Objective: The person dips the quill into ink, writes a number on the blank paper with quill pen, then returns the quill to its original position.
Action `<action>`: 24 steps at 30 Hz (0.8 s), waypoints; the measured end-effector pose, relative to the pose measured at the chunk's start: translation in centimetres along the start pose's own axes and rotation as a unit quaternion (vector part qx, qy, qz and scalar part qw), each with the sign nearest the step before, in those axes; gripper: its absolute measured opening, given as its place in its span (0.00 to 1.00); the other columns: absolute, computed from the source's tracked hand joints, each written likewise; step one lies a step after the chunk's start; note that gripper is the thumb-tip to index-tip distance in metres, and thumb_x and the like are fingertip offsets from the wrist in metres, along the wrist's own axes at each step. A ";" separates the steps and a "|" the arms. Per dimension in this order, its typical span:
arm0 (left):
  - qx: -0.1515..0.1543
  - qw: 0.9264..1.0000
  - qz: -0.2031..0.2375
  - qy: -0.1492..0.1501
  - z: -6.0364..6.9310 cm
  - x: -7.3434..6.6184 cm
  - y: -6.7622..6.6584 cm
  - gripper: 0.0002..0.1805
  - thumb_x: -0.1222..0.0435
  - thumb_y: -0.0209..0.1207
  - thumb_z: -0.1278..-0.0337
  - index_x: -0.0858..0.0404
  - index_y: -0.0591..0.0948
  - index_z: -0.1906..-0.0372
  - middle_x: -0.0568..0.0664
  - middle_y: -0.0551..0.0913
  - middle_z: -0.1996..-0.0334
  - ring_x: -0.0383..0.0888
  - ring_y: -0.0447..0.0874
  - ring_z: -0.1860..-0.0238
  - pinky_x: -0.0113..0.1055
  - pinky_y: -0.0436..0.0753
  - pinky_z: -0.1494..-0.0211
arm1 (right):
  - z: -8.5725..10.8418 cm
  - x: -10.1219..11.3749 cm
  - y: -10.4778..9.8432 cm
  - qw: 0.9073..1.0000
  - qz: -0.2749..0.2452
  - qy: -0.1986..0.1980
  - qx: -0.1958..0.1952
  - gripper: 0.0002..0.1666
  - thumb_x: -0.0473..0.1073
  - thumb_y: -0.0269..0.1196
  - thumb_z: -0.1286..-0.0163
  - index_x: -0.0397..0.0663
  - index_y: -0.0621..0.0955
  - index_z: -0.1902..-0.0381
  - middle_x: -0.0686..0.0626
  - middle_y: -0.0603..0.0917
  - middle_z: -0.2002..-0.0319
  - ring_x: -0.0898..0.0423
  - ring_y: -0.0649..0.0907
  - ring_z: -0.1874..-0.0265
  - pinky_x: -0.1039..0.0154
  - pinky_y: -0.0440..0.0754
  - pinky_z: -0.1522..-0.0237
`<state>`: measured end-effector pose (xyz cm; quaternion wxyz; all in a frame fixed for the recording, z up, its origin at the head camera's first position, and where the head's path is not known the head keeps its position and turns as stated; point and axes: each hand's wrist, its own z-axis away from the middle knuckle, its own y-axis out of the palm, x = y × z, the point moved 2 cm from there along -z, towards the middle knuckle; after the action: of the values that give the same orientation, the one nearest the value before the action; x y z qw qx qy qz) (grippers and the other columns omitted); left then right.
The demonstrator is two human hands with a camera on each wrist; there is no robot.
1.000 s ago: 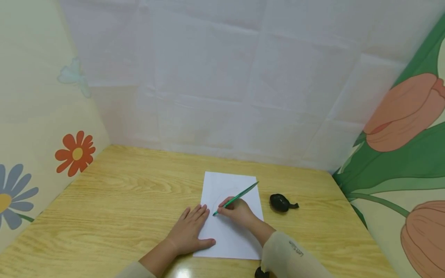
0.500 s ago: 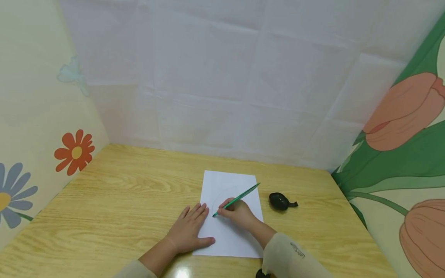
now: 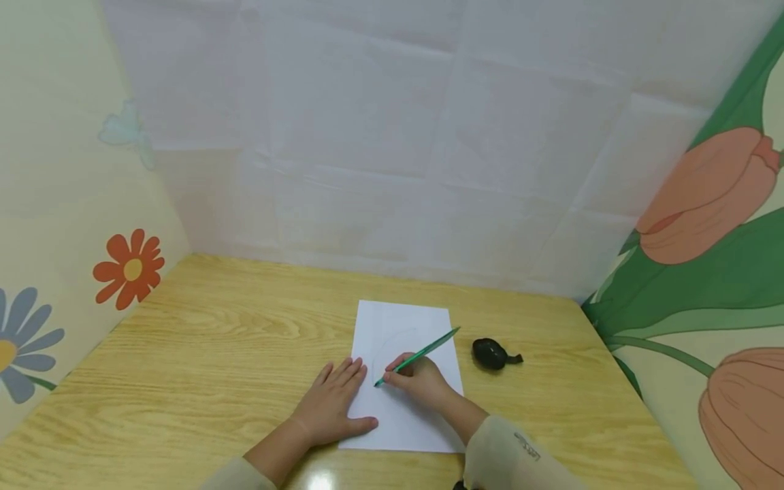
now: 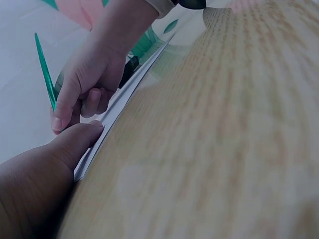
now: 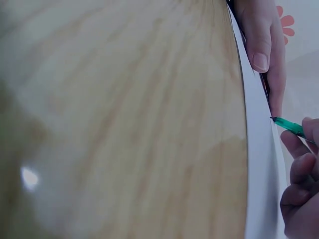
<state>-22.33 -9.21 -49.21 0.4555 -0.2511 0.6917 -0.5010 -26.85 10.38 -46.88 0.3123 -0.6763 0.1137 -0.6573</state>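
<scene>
A white sheet of paper (image 3: 392, 425) lies on the wooden table, with a faint curved pencil-thin line (image 3: 381, 344) on its left half. My right hand (image 3: 425, 384) pinches a slim green pen (image 3: 432, 346) between thumb and fingers. The pen's tip meets the paper near the lower end of the curve, and its back end slants up to the right. My left hand (image 3: 331, 405) rests flat along the sheet's left edge, fingers straight and thumb on the paper. In the right wrist view the dark tip of the pen (image 5: 290, 126) shows close to the left fingers.
A glossy black rounded object with a short tail (image 3: 490, 354) lies right of the sheet. Another dark thing (image 3: 460, 485), mostly hidden, shows beside the right sleeve at the bottom edge. A white sheet backs the table (image 3: 233, 327); flower-patterned panels stand left and right.
The right hand and pen tip have slid slightly toward the near side of the paper, and the curved line follows. The left hand stays in place. The view has shifted a little.
</scene>
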 end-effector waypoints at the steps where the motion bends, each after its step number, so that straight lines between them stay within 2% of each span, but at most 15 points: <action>1: 0.000 1.000 0.002 0.001 0.0 0.0 0.0 0.54 0.31 0.54 0.47 0.67 0.62 0.26 0.58 0.58 0.24 0.56 0.51 0.22 0.58 0.47 0.21 | 0.0 0.0 0.0 1.000 0.000 0.001 0.000 0.09 0.46 0.69 0.38 0.47 0.84 0.64 0.54 0.85 0.70 0.60 0.77 0.71 0.69 0.76 0.68; 24: 0.000 1.000 0.006 0.001 0.0 -0.1 -0.1 0.54 0.32 0.56 0.48 0.67 0.62 0.27 0.58 0.59 0.24 0.56 0.52 0.22 0.58 0.47 0.21 | 1.2 -0.3 -0.1 1.000 0.003 -0.009 0.001 0.09 0.46 0.69 0.38 0.47 0.84 0.64 0.54 0.85 0.69 0.61 0.77 0.70 0.70 0.77 0.68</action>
<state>-22.28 -9.22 -49.05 0.4577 -0.2461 0.6940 -0.4983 -25.75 10.97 -47.02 0.3158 -0.6818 0.1127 -0.6501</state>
